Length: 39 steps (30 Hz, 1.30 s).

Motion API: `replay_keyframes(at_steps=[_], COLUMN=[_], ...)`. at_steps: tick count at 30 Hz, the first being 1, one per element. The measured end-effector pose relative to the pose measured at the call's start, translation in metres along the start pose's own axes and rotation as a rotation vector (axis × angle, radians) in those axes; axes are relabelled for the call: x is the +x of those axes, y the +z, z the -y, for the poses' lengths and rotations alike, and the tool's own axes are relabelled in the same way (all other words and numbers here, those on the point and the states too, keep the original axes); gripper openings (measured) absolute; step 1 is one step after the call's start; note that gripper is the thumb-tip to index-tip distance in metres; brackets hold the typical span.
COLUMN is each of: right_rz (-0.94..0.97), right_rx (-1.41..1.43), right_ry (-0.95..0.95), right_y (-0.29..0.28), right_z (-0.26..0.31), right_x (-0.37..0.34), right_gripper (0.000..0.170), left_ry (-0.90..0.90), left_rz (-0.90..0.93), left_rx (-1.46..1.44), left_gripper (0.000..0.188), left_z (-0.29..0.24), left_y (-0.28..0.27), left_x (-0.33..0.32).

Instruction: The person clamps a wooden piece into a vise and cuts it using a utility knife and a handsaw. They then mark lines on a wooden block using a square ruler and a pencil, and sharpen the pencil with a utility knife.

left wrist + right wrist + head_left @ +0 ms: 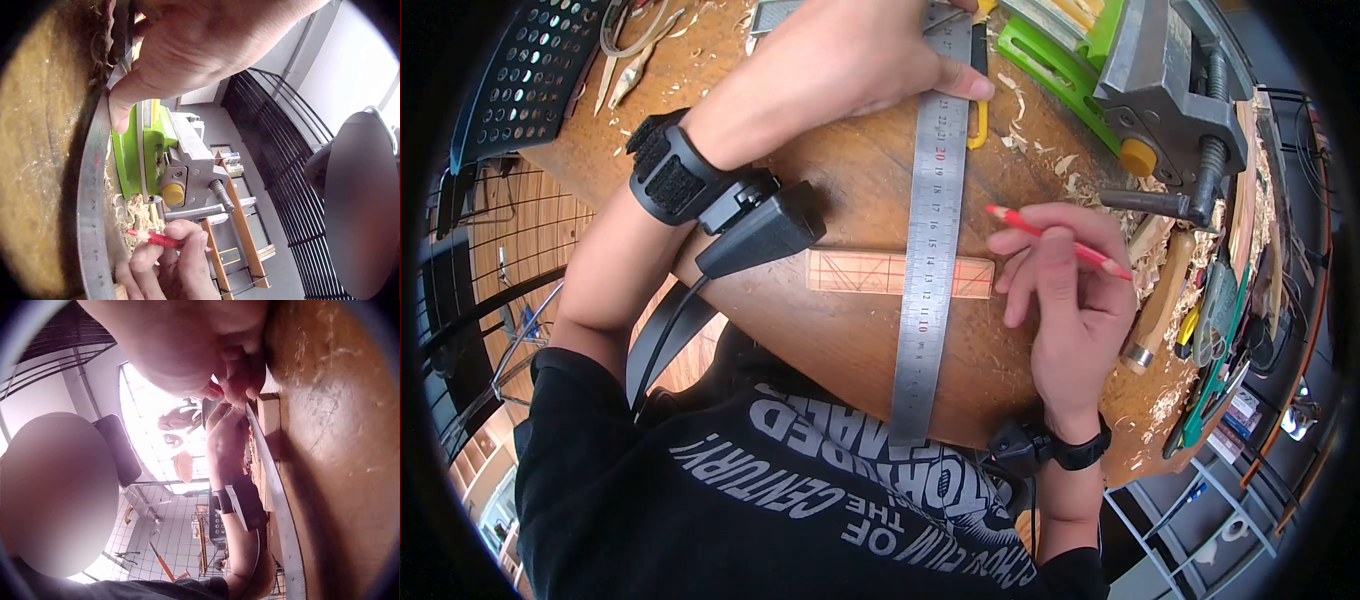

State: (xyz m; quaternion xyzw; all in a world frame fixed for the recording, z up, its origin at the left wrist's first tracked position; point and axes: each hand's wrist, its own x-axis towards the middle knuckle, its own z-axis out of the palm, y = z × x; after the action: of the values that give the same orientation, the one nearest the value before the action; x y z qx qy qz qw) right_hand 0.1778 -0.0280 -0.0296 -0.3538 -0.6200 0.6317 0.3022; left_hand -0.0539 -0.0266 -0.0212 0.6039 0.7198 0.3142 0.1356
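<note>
A long steel ruler (933, 210) lies across a small wooden strip (850, 272) marked with red and dark pencil lines; its near end reaches past the table edge. At the ruler's far end my left hand (855, 65) grips it, the thumb lying along its face and the other fingers partly out of view. To the right of the strip, my right hand (1080, 310) pinches a red pencil (1090, 256), its sharpened tip pointing left toward the ruler. The right fingertips are close to the strip's right end. In the left wrist view the pencil (164, 240) is above the table.
A grey metal vise (1170, 100) and a green tool (1050, 75) stand at the far right. Wood shavings, a wooden-handled tool (1160, 300) and other hand tools line the right side. A yellow-and-black handle (978, 125) lies beside the ruler. A perforated black box (525, 75) stands far left.
</note>
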Motion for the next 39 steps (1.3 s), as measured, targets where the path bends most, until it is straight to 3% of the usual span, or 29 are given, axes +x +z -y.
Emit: replay_keyframes(at_steps=[2, 5, 7, 9, 12, 14, 16, 17, 19, 20, 23, 24, 27, 28, 32, 33, 35, 36, 37, 39], right_rz=[0.014, 0.01, 0.036, 0.059, 0.171, 0.214, 0.268, 0.259, 0.301, 0.291, 0.321, 0.323, 0.281, 0.256, 0.167, 0.134, 0.1, 0.073, 0.046, 0.02], right_rx=[0.047, 0.031, -0.063, -0.155, -0.295, -0.365, -0.453, -0.451, -0.442, -0.436, -0.469, -0.49, -0.509, -0.505, -0.458, -0.443, -0.428, -0.432, -0.434, -0.402], right_ry=[-0.047, -0.039, -0.033, -0.028, -0.101, -0.13, -0.133, -0.14, -0.138, -0.147, -0.211, -0.18, -0.195, -0.228, -0.243, -0.246, -0.254, -0.245, -0.236, -0.236], right_y=[-0.007, -0.007, -0.007, -0.006, -0.008, -0.014, -0.016, -0.016, -0.016, -0.015, -0.015, -0.015, -0.017, -0.017, -0.019, -0.019, -0.019, -0.019, -0.019, -0.018], right_z=[-0.002, 0.002, 0.007, 0.007, 0.003, 0.007, 0.013, 0.013, 0.012, 0.012, 0.012, 0.012, 0.007, 0.006, 0.009, 0.01, 0.011, 0.01, 0.01, 0.009], right_x=[0.001, 0.001, 0.0, 0.0, 0.003, 0.005, 0.006, 0.006, 0.006, 0.006, 0.005, 0.004, 0.003, 0.004, 0.002, 0.002, 0.001, 0.0, 0.0, 0.0], right_gripper=[0.02, 0.016, 0.014, 0.014, 0.034, 0.035, 0.042, 0.042, 0.044, 0.044, 0.043, 0.041, 0.037, 0.035, 0.032, 0.031, 0.031, 0.031, 0.032, 0.033], left_ry=[0.004, -0.12, 0.032, 0.023, 0.012, 0.015, -0.193, -0.183, -0.119, -0.002, -0.081, 0.034, -0.031, 0.025, 0.073, 0.028, 0.047, -0.032, -0.018, -0.024], left_rz=[-0.003, 0.098, -0.012, -0.003, 0.026, 0.047, 0.187, 0.187, 0.08, 0.045, 0.062, 0.012, 0.027, -0.006, -0.119, -0.157, -0.199, -0.153, -0.255, -0.332], left_rx=[-0.03, -0.052, -0.012, 0.001, -0.001, -0.016, -0.091, -0.085, -0.142, -0.127, -0.222, -0.274, -0.245, -0.384, -0.41, -0.341, -0.412, -0.513, -0.397, -0.445], left_gripper=[0.052, 0.053, 0.052, 0.052, 0.049, 0.048, 0.045, 0.045, 0.043, 0.037, 0.024, 0.021, 0.02, 0.021, 0.019, 0.02, 0.021, 0.02, 0.02, 0.019], left_z=[-0.005, -0.01, -0.001, -0.01, -0.02, -0.022, -0.021, -0.017, 0.001, 0.012, 0.019, 0.025, 0.02, 0.02, 0.015, 0.012, 0.021, 0.035, 0.027, 0.048], left_y=[-0.005, -0.012, -0.002, -0.006, -0.013, -0.017, -0.022, -0.02, -0.008, -0.003, -0.002, 0.002, -0.006, -0.007, -0.042, -0.056, -0.078, -0.09, -0.094, -0.104], left_x=[0.003, 0.001, 0.002, -0.005, -0.005, 0.0, 0.012, 0.014, 0.012, 0.017, 0.02, 0.021, 0.023, 0.023, 0.022, 0.018, 0.017, 0.017, 0.011, 0.008])
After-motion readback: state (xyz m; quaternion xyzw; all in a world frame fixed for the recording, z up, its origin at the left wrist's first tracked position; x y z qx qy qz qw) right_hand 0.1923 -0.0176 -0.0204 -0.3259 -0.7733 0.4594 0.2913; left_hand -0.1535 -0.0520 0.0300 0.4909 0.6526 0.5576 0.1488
